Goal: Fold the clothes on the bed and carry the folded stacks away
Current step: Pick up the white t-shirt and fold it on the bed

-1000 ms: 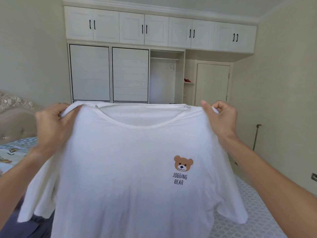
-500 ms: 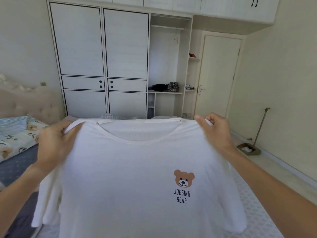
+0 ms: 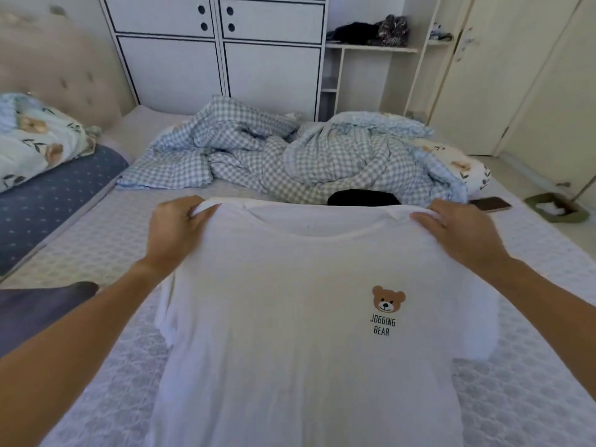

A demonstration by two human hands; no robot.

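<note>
The white T-shirt (image 3: 290, 317) is spread out above the near half of the bed (image 3: 96, 246), printed front up, with a small bear print (image 3: 388, 300) on the chest. The left hand (image 3: 175, 229) grips the shirt's left shoulder with curled fingers, and the right hand (image 3: 464, 233) pinches the right shoulder, thumb laid along the seam. Whether the lower part of the shirt already rests on the mattress cannot be told. The bare quilted mattress lies open on both sides of the shirt, out to the bed's left side and to its right edge, where the floor begins. The far half of the bed is crowded: a rumpled checked quilt (image 3: 290, 156) fills it from the middle to the right edge, and a black garment (image 3: 362, 198) lies just beyond the shirt's collar, at the foot of the quilt. A phone (image 3: 490, 204) lies flat near the bed's right edge, close to the right hand. Along the left side sit a dark blue pillow (image 3: 48, 195) and a floral pillow (image 3: 38, 140) against the padded headboard (image 3: 64, 69). A dark grey cloth (image 3: 38, 304) lies at the near left, beside the left forearm. Beyond the bed stands a white wardrobe (image 3: 219, 59), with dark clothes (image 3: 371, 30) on its open shelf. A dustpan (image 3: 556, 209) rests on the floor to the right.
</note>
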